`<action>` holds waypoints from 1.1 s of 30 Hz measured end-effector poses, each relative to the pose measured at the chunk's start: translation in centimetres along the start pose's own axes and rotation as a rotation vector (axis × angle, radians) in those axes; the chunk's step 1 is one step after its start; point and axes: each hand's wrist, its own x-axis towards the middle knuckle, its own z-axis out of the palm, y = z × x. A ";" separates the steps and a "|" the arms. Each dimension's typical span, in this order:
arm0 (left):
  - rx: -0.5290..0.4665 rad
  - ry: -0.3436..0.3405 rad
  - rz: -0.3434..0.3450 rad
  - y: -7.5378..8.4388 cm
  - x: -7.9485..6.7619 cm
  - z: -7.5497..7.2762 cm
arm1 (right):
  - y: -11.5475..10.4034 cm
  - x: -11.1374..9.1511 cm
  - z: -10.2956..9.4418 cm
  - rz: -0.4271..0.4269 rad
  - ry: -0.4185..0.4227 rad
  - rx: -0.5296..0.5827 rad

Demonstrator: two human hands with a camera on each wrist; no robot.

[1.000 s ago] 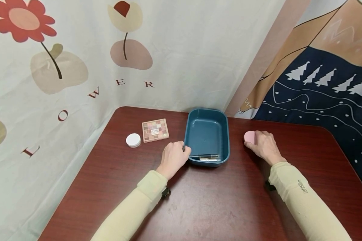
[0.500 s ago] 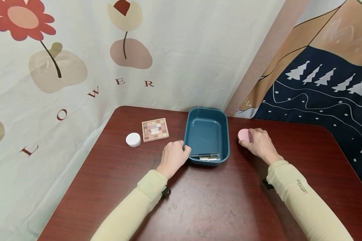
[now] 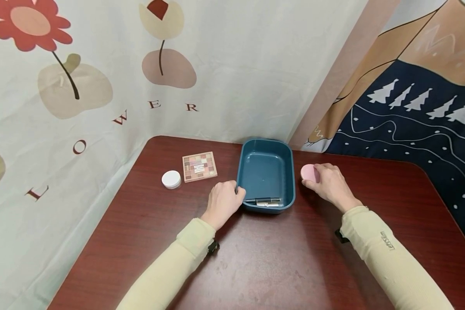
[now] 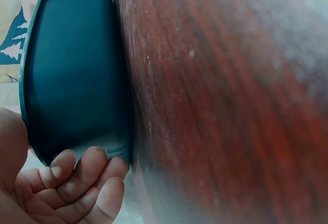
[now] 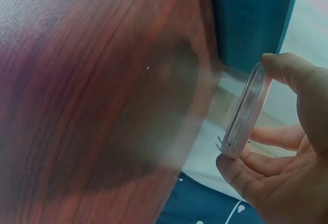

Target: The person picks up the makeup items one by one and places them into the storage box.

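My left hand (image 3: 224, 203) grips the near left corner of a blue plastic bin (image 3: 264, 174), thumb at the rim; in the left wrist view the curled fingers (image 4: 92, 165) lie against its outer wall. Near the front of the bin lie a black pen (image 3: 264, 200) and a silver one (image 3: 269, 205). To the right of the bin, my right hand (image 3: 330, 184) holds a round pink compact (image 3: 309, 173) by its edges between thumb and fingers. The right wrist view shows this compact (image 5: 247, 114) edge-on, with a clear rim, raised above the table.
Left of the bin, a flat eyeshadow palette (image 3: 199, 166) and a round white jar (image 3: 171, 179) rest on the dark red wooden table (image 3: 279, 258). Printed curtains (image 3: 232, 77) hang right behind the table's far edge.
My right hand has moved left toward the bin, carrying the pink compact with it. The left hand and the bin have stayed in place.
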 end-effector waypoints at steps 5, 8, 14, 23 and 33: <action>-0.007 0.006 0.002 0.0 0.0 0.0 | -0.3 -0.1 0.0 -0.041 0.032 -0.002; -0.009 0.004 0.003 0.0 0.0 0.0 | -0.5 -0.1 -0.1 -0.065 0.045 -0.001; -0.005 0.003 0.006 0.0 0.0 0.0 | -0.8 -0.2 -0.2 -0.081 0.054 0.008; -0.006 0.009 0.013 -0.1 -0.1 0.1 | -1.2 -0.2 0.0 -0.111 0.070 0.007; -0.007 0.000 0.001 -0.2 -0.1 0.1 | -1.7 -0.2 -0.3 -0.114 0.064 0.006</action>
